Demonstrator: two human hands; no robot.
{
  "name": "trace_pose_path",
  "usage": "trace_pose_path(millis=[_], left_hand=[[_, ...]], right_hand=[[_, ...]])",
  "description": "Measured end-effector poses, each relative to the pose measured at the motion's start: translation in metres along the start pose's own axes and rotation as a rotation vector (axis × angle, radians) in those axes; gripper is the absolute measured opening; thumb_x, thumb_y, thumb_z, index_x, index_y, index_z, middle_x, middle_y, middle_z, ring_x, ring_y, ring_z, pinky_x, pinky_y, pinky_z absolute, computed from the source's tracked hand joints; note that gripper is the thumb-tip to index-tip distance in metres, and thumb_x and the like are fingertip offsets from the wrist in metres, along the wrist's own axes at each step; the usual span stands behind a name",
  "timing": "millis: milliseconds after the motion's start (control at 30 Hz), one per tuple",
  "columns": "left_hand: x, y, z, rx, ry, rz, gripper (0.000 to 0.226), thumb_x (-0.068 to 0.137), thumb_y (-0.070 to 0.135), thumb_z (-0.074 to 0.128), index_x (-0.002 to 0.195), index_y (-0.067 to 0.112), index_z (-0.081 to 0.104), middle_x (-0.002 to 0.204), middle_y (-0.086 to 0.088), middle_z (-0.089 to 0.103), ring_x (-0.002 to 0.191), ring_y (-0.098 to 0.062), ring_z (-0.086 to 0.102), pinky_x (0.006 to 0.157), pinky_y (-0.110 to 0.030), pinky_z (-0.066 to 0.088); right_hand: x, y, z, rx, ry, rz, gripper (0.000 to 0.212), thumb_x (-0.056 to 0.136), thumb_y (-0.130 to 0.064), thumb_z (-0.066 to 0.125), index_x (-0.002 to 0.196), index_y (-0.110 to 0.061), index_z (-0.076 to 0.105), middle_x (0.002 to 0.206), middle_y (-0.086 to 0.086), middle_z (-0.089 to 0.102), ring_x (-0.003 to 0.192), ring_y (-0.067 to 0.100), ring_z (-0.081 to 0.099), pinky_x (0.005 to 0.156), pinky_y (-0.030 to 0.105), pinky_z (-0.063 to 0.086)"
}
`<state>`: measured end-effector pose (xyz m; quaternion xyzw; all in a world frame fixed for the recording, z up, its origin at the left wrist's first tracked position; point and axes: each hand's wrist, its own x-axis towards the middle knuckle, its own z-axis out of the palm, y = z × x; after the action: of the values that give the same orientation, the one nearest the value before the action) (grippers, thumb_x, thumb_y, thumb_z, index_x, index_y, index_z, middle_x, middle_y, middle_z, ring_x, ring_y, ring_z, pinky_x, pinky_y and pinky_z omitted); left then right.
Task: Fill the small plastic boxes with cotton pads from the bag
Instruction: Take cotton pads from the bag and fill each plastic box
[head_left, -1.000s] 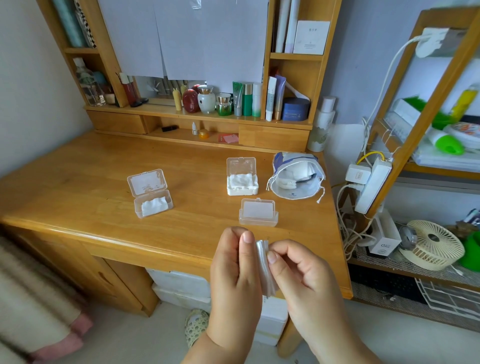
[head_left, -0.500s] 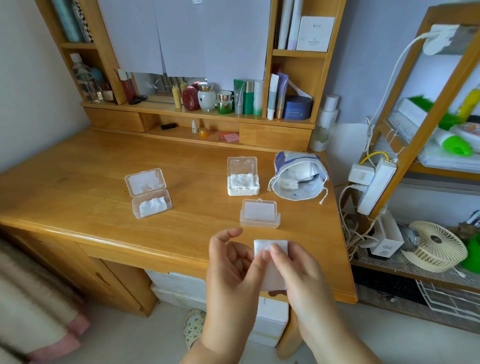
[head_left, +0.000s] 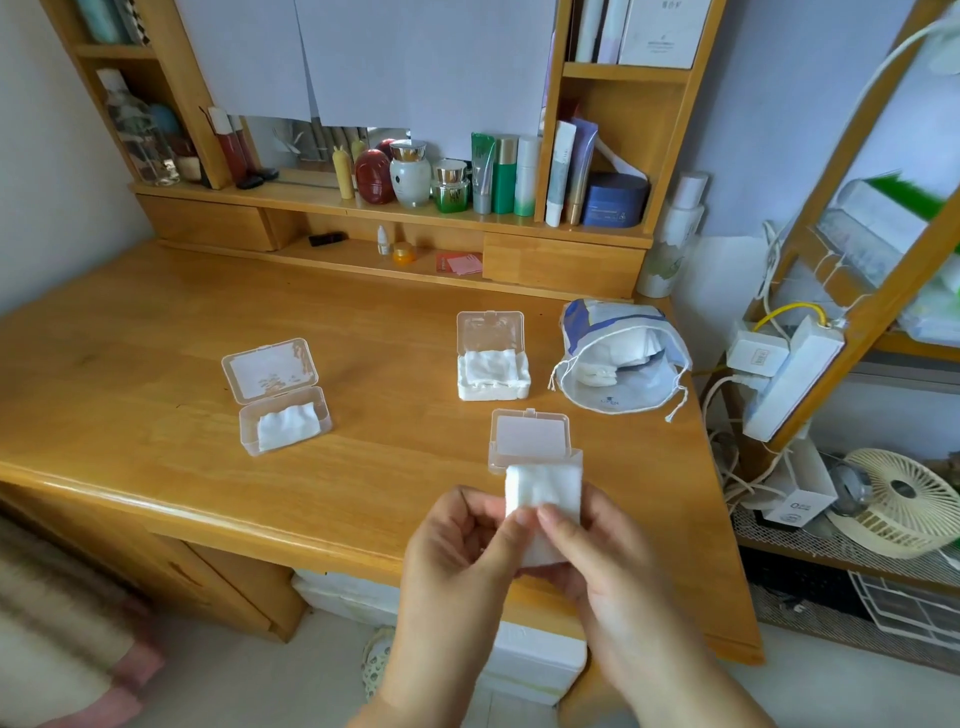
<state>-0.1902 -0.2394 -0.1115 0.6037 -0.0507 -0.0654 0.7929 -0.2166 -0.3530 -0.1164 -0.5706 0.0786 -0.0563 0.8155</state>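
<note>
My left hand (head_left: 457, 561) and my right hand (head_left: 602, 566) together pinch a white square cotton pad (head_left: 543, 493) above the desk's near edge. Just beyond the pad stands a small clear box (head_left: 532, 436) with its lid up; its inside is hidden by the pad. A second open box (head_left: 492, 364), packed high with pads, stands further back. A third open box (head_left: 280, 400) at the left holds a few pads. The drawstring bag (head_left: 618, 364) lies open at the right with white pads showing inside.
The wooden desk (head_left: 156, 364) ends at its right edge just past the bag. Cosmetic bottles (head_left: 452, 176) line the rear shelf. A power strip (head_left: 789, 374) with cables and a small fan (head_left: 898, 504) sit on the rack to the right.
The pad, held edge-on a second ago, has been turned flat and lifted forward towards the nearest box. Both hands moved up and away from me with it.
</note>
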Motion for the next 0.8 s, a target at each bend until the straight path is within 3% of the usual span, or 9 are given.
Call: trace_pose_path(millis=[67,133,267,333,400,433,567,700,800], left_hand=[[0.012,0.001,-0.007,0.086,-0.070,-0.048,0.046,0.064,0.033,0.082,0.098,0.011,0.060,0.084,-0.008,0.071,0.075,-0.017,0.065,0.066,-0.026,0.053],[0.024,0.001,-0.014,0.090,-0.150,-0.082,0.045,0.066,0.025,0.081,0.103,0.013,0.060,0.084,-0.004,0.072,0.076,-0.014,0.066,0.068,-0.023,0.053],[0.038,0.006,-0.019,0.153,-0.289,-0.036,0.019,0.074,0.014,0.077,0.091,0.014,0.070,0.081,-0.008,0.072,0.074,-0.015,0.065,0.070,-0.024,0.052],[0.042,0.007,-0.021,0.235,-0.312,-0.003,0.019,0.074,0.016,0.071,0.093,0.020,0.068,0.085,-0.009,0.072,0.076,-0.022,0.065,0.073,-0.031,0.052],[0.043,0.007,-0.021,0.298,-0.324,0.005,0.028,0.073,0.014,0.070,0.098,0.022,0.062,0.086,-0.013,0.069,0.075,-0.029,0.063,0.073,-0.041,0.051],[0.043,0.007,-0.021,0.346,-0.332,0.007,0.032,0.072,0.014,0.069,0.100,0.024,0.058,0.083,-0.013,0.068,0.072,-0.028,0.061,0.070,-0.040,0.050],[0.043,0.003,-0.016,0.593,-0.378,0.090,0.041,0.076,0.017,0.068,0.108,0.034,0.047,0.063,0.005,0.059,0.057,-0.012,0.056,0.054,-0.024,0.046],[0.049,-0.003,-0.010,0.351,-0.199,0.081,0.033,0.085,0.005,0.064,0.100,0.030,0.049,0.066,-0.005,0.063,0.058,-0.015,0.055,0.050,-0.021,0.041],[0.053,-0.008,-0.004,0.271,-0.148,0.127,0.024,0.083,0.018,0.066,0.098,0.027,0.050,0.074,-0.002,0.068,0.062,-0.015,0.061,0.055,-0.020,0.045]], right_hand=[[0.006,-0.007,-0.005,-0.245,0.008,-0.008,0.028,0.075,-0.036,0.074,0.097,-0.020,0.070,0.090,0.008,0.073,0.082,0.026,0.068,0.069,0.038,0.055],[0.011,-0.016,-0.008,-0.539,-0.039,-0.060,0.013,0.083,-0.033,0.071,0.092,-0.025,0.067,0.086,0.003,0.072,0.083,0.028,0.066,0.072,0.044,0.053],[0.018,-0.026,-0.013,-0.831,-0.037,-0.186,0.016,0.082,-0.021,0.069,0.088,-0.034,0.062,0.077,-0.012,0.066,0.066,0.004,0.059,0.055,0.019,0.046],[0.022,-0.027,-0.015,-0.793,-0.028,-0.191,0.024,0.081,-0.018,0.069,0.091,-0.037,0.060,0.081,-0.013,0.067,0.068,0.003,0.060,0.059,0.017,0.048],[0.026,-0.026,-0.015,-0.624,-0.008,-0.159,0.033,0.080,-0.013,0.070,0.097,-0.038,0.059,0.085,-0.003,0.069,0.074,0.016,0.062,0.067,0.032,0.052],[0.029,-0.025,-0.016,-0.529,0.015,-0.142,0.037,0.080,-0.008,0.070,0.100,-0.037,0.058,0.082,0.001,0.068,0.072,0.019,0.061,0.067,0.034,0.051],[0.038,-0.020,-0.017,-0.364,0.066,-0.094,0.042,0.081,0.002,0.067,0.107,-0.029,0.055,0.075,-0.002,0.069,0.067,0.006,0.062,0.062,0.017,0.049],[0.042,-0.018,-0.018,-0.236,0.070,-0.027,0.044,0.079,0.002,0.069,0.111,-0.024,0.055,0.080,0.001,0.071,0.073,0.011,0.065,0.065,0.019,0.053],[0.043,-0.014,-0.021,-0.074,0.161,0.050,0.039,0.081,0.003,0.065,0.111,-0.021,0.056,0.091,0.004,0.072,0.080,0.018,0.069,0.066,0.032,0.057]])
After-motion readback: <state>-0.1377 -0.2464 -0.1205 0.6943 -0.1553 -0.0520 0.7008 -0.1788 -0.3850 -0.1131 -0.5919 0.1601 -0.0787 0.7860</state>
